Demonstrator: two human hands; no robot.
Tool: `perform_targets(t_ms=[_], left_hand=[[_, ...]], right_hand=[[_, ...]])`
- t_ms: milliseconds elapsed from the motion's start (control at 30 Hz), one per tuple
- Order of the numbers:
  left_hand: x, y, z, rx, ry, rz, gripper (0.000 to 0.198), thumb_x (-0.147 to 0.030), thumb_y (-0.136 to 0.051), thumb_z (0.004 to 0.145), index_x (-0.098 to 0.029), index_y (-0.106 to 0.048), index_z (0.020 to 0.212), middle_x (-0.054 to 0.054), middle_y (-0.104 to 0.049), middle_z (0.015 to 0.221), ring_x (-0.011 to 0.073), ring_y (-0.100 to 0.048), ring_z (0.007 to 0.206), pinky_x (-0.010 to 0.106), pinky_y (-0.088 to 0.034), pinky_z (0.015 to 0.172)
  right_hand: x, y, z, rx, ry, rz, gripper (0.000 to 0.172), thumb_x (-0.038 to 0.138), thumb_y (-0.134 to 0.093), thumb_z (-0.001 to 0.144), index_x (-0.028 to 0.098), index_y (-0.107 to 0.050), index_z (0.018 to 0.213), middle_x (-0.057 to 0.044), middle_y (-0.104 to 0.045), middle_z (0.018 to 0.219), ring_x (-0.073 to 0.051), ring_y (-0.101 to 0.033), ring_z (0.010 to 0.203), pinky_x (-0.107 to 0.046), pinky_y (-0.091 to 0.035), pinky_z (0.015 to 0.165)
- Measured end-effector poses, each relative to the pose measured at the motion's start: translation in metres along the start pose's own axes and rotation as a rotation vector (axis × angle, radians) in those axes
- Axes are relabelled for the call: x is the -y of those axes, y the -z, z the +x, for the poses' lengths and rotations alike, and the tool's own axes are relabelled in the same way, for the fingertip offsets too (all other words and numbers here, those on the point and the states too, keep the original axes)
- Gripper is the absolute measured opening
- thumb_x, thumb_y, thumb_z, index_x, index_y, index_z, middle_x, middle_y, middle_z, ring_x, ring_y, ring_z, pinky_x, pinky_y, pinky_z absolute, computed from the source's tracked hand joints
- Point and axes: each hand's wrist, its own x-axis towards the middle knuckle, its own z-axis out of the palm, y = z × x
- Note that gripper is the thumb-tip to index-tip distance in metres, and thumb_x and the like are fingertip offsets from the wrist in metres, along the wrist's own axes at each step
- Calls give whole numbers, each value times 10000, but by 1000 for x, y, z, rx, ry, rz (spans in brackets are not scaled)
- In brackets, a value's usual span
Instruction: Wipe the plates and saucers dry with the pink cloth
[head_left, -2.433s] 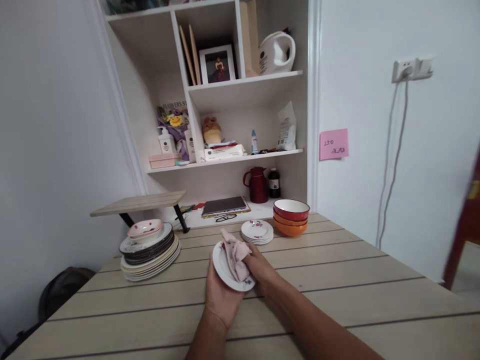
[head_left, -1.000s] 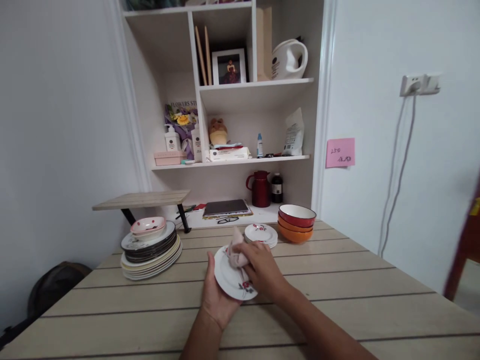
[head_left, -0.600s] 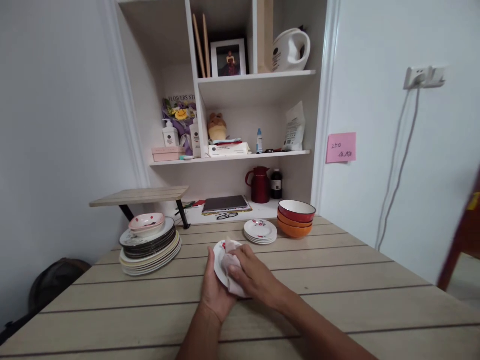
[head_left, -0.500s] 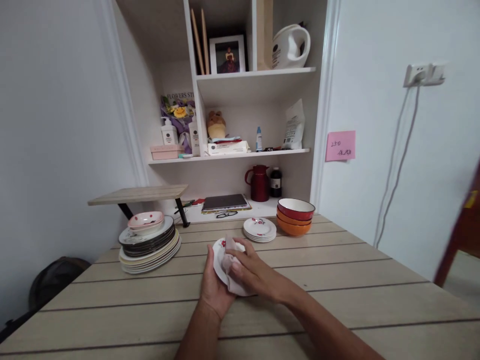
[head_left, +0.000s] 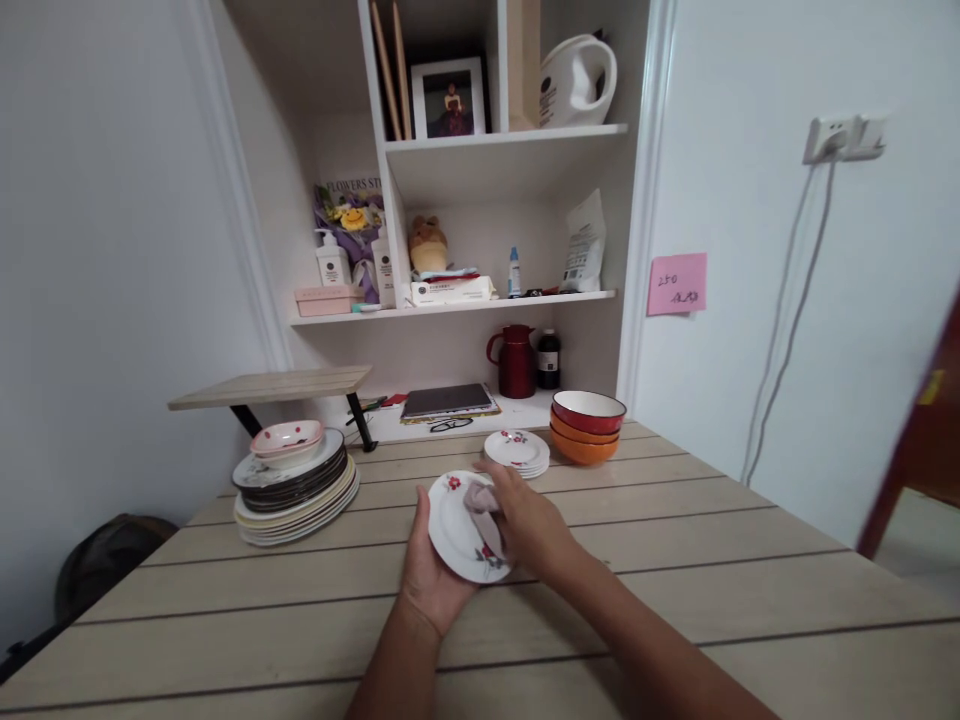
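While the left hand (head_left: 433,585) held the small flowered plate (head_left: 454,528) from below, closed on its 9 o'clock rim just above the table (head_left: 675,540), the right hand (head_left: 531,525) pinched the pink cloth (head_left: 480,497) onto it. Vs 0.5 s earlier, the cloth had shifted from the plate's 6 o'clock edge to approx 1 o'clock, baring the lower flower. The small-plate stack (head_left: 516,452) sat at 1 o'clock, the big stack (head_left: 296,490) at 10.

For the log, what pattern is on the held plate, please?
White plate, red flowers; head view.
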Motion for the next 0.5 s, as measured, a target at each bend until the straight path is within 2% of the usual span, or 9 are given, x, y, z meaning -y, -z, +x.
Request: perform_targets(t_ms=[67,167,233,300,400,500], left_hand=[[-1,0,0,-15,-34,-11,465,-548,-525,853,-192,-664,1118,89,-731,1042,266,-673,950,458,-445,944],[-1,-1,0,-31,-4,-17,430,-537,-541,849,-163,-700,990,81,-744,936,242,-683,888,415,-447,944],[3,-4,0,-28,57,-13,418,-535,-538,853,-160,-706,931,84,-743,917,241,-678,922,399,-439,953],[8,-8,-1,-19,113,-2,421,-543,-528,855,-175,-704,959,86,-740,965,254,-661,997,407,-427,965],[14,-13,-1,31,149,22,480,-565,-503,860,-185,-670,1103,98,-720,1078,277,-633,1072,432,-417,977],[10,-11,0,80,109,24,533,-574,-467,874,-177,-626,1192,114,-693,1153,288,-619,1101,451,-414,985]], right_hand=[[4,-2,-3,15,-19,-30,454,107,-551,752,233,-489,1183,-76,-549,1133,-174,-568,808,-259,-364,651],[17,-11,-7,14,101,72,219,118,-514,783,221,-523,976,-33,-550,1010,-145,-539,745,-248,-350,638],[24,-16,-7,-50,187,187,172,102,-494,794,224,-524,912,-19,-536,986,-142,-537,796,-240,-366,673],[23,-17,-3,-138,212,257,197,73,-477,792,225,-536,903,-20,-522,1012,-141,-534,853,-233,-377,705],[9,-9,5,-222,124,214,226,85,-476,814,235,-583,944,-30,-489,1095,-135,-525,848,-233,-380,709],[-4,-1,7,-211,-10,88,188,173,-529,836,260,-646,955,-31,-472,1080,-133,-512,786,-236,-369,670]])
